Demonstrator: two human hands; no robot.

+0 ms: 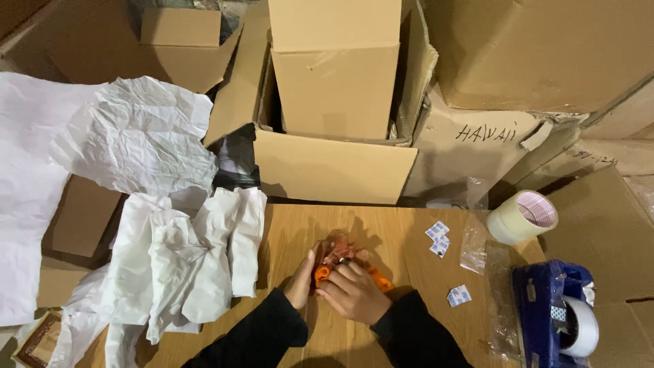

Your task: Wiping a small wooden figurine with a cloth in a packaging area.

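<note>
Flanking orange packet (325, 271): small white-blue sachets (438, 237).

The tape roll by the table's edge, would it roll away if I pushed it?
Probably not far: the tape roll seems to lie tilted on its flat side, so it would likely slide. Stood on edge, its round shape could roll off the table. It looks light, being hollow.

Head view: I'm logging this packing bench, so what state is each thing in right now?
Left hand: pressed against the orange item's side.
Right hand: laid over the orange item.
Orange item: in clear wrap, mostly covered.
Cardboard box: open, flaps spread.
Tape roll: lying loose.
Tape dispenser: loaded.
White paper: crumpled.
Small sachets: scattered.
</note>
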